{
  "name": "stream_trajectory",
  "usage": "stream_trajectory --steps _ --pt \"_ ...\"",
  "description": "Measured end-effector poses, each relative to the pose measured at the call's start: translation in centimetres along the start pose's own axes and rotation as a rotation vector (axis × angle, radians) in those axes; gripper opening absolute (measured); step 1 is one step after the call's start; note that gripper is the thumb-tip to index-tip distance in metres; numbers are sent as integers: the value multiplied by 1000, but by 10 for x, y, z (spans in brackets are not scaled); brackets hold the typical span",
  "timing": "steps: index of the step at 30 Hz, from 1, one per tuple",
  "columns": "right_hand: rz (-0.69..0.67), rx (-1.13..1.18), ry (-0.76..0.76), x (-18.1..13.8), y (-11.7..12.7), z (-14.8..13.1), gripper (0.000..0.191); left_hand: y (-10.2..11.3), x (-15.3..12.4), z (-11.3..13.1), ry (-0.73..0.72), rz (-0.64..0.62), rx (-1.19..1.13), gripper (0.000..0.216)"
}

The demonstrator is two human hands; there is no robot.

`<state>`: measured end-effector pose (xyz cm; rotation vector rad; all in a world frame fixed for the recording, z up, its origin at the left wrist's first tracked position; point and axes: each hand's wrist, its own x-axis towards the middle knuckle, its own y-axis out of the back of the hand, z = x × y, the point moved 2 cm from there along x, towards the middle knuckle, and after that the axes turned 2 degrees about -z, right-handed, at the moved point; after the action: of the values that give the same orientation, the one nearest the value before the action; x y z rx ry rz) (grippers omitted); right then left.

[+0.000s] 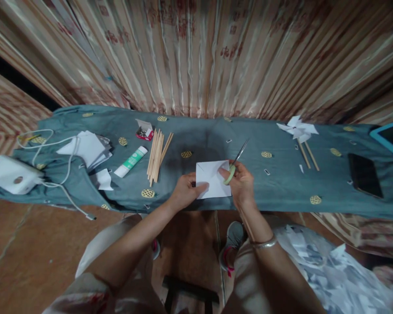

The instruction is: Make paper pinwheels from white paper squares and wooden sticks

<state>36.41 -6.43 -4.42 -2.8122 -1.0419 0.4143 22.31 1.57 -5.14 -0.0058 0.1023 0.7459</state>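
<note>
A square sheet of white paper [212, 176] is held up over the near edge of the cloth. My left hand [185, 192] pinches its left side, thumb on top. On the right side, my right hand [240, 181] grips the paper with the thumb and also holds a pair of scissors [229, 174]. The scissors have pale green handles, and their blades point away to the upper right. A faint diagonal line shows near the paper's upper left corner.
Left of my hands lie wooden sticks [155, 157], a glue tube [131, 161], a small red box [144, 131], stacked white paper [87, 148] and a white cabled device [11, 174]. A paper pinwheel [298, 128] and a black phone [365, 174] lie right. A bag of paper pieces [334, 266] stands below.
</note>
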Motion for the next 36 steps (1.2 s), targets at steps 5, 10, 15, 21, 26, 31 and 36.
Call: stream_trajectory --steps 5,10,15,21,26,31,36 --pt "14 -18 55 1 1 -3 51 1 2 -2 8 35 -51 18" --pt "17 -53 77 4 2 -10 50 2 4 -6 0 26 -89 20" --pt "69 11 64 8 8 -15 49 5 3 2 -37 57 41 23" --pt "120 15 106 13 17 -17 40 11 3 13 -41 78 26 17" --pt "168 118 144 22 28 -17 34 21 3 12 -31 136 -41 15" --pt "150 216 112 23 25 -14 31 0 -5 9 72 67 -266 31" --pt "102 260 31 11 3 -8 32 -24 -6 4 97 5 -297 38"
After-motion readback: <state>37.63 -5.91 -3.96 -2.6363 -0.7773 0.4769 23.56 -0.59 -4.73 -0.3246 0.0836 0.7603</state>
